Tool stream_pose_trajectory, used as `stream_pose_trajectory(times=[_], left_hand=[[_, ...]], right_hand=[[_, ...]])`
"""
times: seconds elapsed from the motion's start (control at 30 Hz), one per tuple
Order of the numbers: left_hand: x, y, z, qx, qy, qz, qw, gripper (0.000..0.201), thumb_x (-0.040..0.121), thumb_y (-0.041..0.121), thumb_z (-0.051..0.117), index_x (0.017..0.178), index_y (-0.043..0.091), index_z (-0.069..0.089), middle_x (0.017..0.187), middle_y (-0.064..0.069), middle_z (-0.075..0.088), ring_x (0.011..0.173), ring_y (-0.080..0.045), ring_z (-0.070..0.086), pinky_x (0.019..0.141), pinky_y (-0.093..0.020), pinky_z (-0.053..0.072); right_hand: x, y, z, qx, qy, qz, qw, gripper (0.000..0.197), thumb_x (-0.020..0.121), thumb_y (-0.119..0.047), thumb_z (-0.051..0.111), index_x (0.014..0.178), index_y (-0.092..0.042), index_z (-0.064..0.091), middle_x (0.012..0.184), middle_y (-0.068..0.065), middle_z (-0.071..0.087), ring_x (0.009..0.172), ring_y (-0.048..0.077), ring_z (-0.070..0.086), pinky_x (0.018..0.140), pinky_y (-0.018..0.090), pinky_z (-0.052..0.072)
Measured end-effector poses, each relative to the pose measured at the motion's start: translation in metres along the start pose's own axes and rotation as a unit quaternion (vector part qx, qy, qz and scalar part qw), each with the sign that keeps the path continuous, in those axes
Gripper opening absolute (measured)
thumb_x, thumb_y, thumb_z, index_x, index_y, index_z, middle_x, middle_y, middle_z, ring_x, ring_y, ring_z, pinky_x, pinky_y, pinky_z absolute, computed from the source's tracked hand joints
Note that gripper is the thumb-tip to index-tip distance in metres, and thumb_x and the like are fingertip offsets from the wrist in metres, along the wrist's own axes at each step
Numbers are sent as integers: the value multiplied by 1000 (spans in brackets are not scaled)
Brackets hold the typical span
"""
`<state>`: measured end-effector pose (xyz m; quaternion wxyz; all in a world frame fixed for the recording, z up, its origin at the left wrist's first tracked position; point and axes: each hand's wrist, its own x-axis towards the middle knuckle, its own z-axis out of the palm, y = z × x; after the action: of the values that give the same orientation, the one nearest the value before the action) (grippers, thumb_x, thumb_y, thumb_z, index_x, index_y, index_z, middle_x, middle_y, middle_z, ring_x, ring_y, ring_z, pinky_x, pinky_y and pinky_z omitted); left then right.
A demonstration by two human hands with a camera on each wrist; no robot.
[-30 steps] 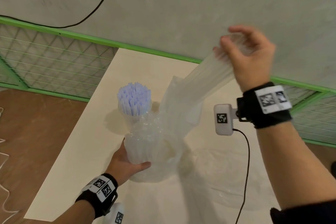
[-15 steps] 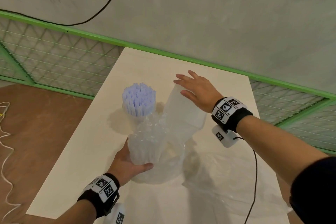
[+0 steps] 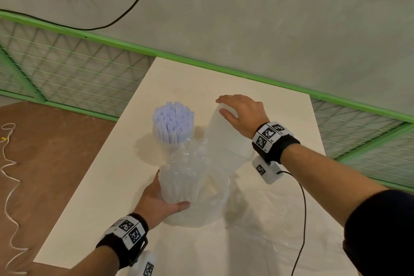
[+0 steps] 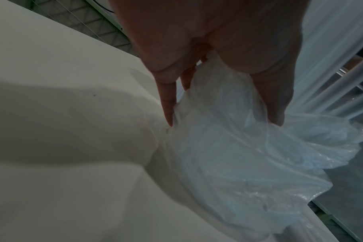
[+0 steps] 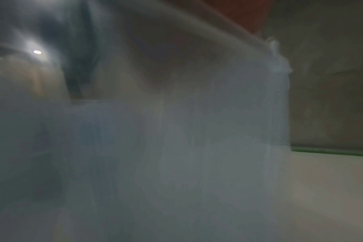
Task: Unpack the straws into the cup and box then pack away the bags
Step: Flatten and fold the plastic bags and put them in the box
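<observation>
On the table (image 3: 107, 186), the left hand (image 3: 156, 201) grips a clear bag (image 3: 186, 177) of clear straws (image 3: 179, 184) (standing upright) — thumb curled across its front. The right hand (image 3: 243, 113) lies flat, fingers straight, on top of the translucent box (image 3: 224, 141). Behind the bag, the cup (image 3: 167, 147) holds lilac straws (image 3: 172, 121) — an empty bag (image 3: 280, 219) lies spread at right.

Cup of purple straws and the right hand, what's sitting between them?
In the head view, only the upper end of the translucent box under the right hand stands beside the cup of purple straws.
</observation>
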<state>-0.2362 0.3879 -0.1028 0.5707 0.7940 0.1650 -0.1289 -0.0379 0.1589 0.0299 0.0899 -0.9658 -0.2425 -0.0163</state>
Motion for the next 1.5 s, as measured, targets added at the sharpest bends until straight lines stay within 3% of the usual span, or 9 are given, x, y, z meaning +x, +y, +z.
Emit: stream_pose_trajectory(times=[0.2,0.33,0.63,0.77,0.9,1.17,1.3,1.43,1.5], left_hand=[[1,-2,-1,-15,-7,0,1000,100,47,36,97,134,22,50,110,14,66,106,-7,62,96,-29,47],[0,-1,-1,-25,-10,0,1000,106,39,45,94,133,23,51,110,13,67,106,-7,63,96,-29,47],[0,0,-2,-18,-14,-2,1000,107,37,51,92,133,23,52,110,11,67,107,-9,63,98,-31,48],[0,0,-3,-9,-17,1,1000,111,36,56,91,134,22,51,111,10,67,108,-10,62,99,-33,49],[0,0,-3,-7,-14,-3,1000,112,35,56,91,134,22,52,112,9,68,108,-11,63,100,-36,50],[1,-1,-2,-12,-9,-8,1000,107,37,49,93,132,22,53,108,11,68,104,-9,64,97,-32,50],[1,0,-1,-2,-7,-7,1000,99,45,41,96,132,21,52,107,12,67,105,-10,63,97,-31,49],[0,1,-1,-4,-6,-2,1000,98,48,37,96,133,22,51,109,14,66,106,-10,62,97,-30,48],[-1,0,-2,-8,-6,-4,1000,99,47,38,96,134,23,50,109,13,66,106,-10,62,97,-31,48]], right_hand=[[-5,5,-4,-87,-94,-31,991,48,104,-50,15,151,-46,21,159,-27,16,150,10,8,111,59,11],[-14,-6,-20,-22,-27,-88,996,65,92,-72,27,150,-43,25,162,-23,5,151,16,-11,114,58,0],[-29,-11,-8,-8,15,-159,987,26,96,-51,47,118,-51,61,156,-20,28,148,20,16,103,49,17],[-23,6,-10,-52,57,-91,993,36,97,-36,51,131,-47,51,155,-18,31,146,19,22,100,47,21],[-19,17,-9,-45,-5,-1,999,43,98,-53,39,141,-51,35,158,-24,19,149,21,14,104,57,23],[-6,13,2,-65,-62,0,996,51,96,-60,42,144,-48,30,159,-19,21,137,28,33,93,56,42],[-1,25,-6,59,-42,-37,997,47,102,-41,44,147,-41,33,158,-12,30,140,23,34,108,54,34],[-12,17,-11,-83,-114,-27,990,54,101,-58,21,152,-48,6,162,-21,2,151,19,3,112,58,14],[-20,8,-18,-82,-61,-36,994,57,99,-63,19,152,-48,6,163,-18,-4,151,22,-8,112,59,5]])
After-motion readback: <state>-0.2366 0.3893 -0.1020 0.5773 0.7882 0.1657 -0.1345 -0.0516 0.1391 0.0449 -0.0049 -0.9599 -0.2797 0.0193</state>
